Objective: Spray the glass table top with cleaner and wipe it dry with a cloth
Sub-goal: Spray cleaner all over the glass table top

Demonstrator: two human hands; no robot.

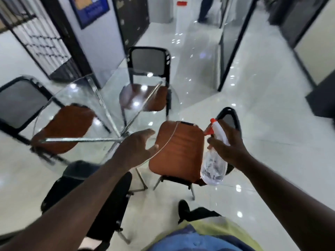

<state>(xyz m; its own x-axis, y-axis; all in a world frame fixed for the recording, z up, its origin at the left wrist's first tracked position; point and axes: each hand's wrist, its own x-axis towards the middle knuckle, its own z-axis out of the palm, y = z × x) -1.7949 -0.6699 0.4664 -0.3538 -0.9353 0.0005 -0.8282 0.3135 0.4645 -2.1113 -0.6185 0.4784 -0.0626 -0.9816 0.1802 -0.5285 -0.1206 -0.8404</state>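
A round clear glass table top (108, 91) on crossed metal legs stands ahead and to the left. My right hand (228, 144) grips a clear spray bottle (214, 165) with a white head and orange nozzle, held over the near right chair, nozzle pointing left toward the table. My left hand (139, 145) hovers over the near edge of the glass, fingers spread, holding nothing. No cloth is visible.
Several chairs with brown seats ring the table: one far (148, 69), one left (63, 127), one near right (181, 151). A black chair (101, 192) sits below my left arm. Glossy white floor, dark door frames and a glass partition (230, 51) surround.
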